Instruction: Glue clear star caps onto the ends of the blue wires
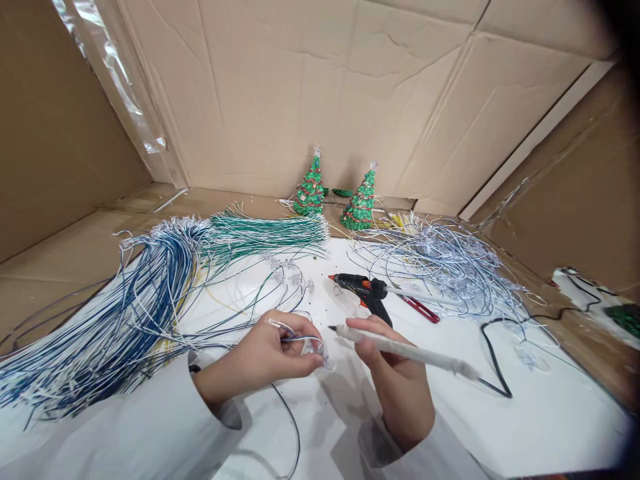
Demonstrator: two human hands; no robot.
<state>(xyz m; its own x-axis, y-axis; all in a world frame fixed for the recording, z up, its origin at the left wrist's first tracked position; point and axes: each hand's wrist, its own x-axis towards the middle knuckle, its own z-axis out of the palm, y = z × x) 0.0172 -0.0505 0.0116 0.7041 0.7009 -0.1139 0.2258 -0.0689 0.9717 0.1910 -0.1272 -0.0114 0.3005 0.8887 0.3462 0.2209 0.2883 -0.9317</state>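
Left hand, lower centre: pinching clear piece, wire. Right hand, lower right of centre: grasping pen-shaped tool.

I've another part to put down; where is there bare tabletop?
White tabletop lies bare right of the right sleeve, on the near side of the black cord. Blue wires crowd the left; tangled wires crowd the far right.

I'm watching a small clear plastic piece being pinched between the left fingers, blue and white wires running through the same grip. Facing it, I'm seeing a white-wrapped soldering iron resting slantwise in the right fingers, its dark tip pointing left, near the plastic but apart, its black cord trailing from the rear.
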